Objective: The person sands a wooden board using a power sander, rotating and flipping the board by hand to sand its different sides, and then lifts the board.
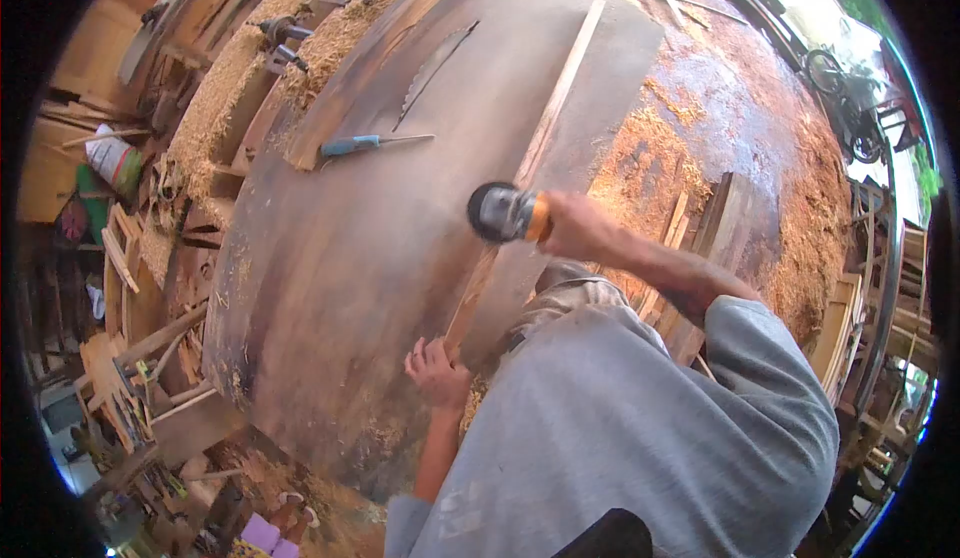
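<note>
A long, narrow wooden strip (565, 83) runs lengthwise over a wide, dusty wooden workbench (330, 288). My right hand (578, 228) is closed round a small power sander (512, 212) with a dark round head and an orange-yellow body. The sander is over the middle of the strip; whether its pad touches the wood is hard to tell. At the strip's near end, my left hand (438, 372) grips the wood, fingers bent over its edge. Farther up the bench lie a screwdriver-like tool with a blue handle (350, 145) and a curved saw blade (435, 73).
Wood shavings (215, 98) are heaped along the left beside metal clamp-like parts (285, 33). Scrap wood (120, 388) is piled at lower left. Boards (715, 248) lie among shavings on the floor at right. A motorbike (850, 108) stands at the far right.
</note>
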A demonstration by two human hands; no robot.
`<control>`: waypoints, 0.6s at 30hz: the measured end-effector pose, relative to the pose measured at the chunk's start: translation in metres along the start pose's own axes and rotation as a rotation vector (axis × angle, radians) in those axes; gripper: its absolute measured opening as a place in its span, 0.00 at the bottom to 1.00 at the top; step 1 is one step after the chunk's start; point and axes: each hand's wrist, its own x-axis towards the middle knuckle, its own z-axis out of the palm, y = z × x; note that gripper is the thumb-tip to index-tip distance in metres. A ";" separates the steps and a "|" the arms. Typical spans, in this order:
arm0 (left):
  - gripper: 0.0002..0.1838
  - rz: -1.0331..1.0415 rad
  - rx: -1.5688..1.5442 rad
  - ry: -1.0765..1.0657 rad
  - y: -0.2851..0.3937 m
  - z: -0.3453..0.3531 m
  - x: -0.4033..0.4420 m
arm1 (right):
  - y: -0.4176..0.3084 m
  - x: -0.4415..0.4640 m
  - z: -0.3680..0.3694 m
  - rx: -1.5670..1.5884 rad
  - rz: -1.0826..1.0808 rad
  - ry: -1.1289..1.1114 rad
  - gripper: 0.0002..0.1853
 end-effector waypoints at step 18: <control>0.17 0.020 0.115 0.000 -0.011 -0.002 -0.007 | 0.167 0.139 -0.225 -0.063 0.210 0.405 0.21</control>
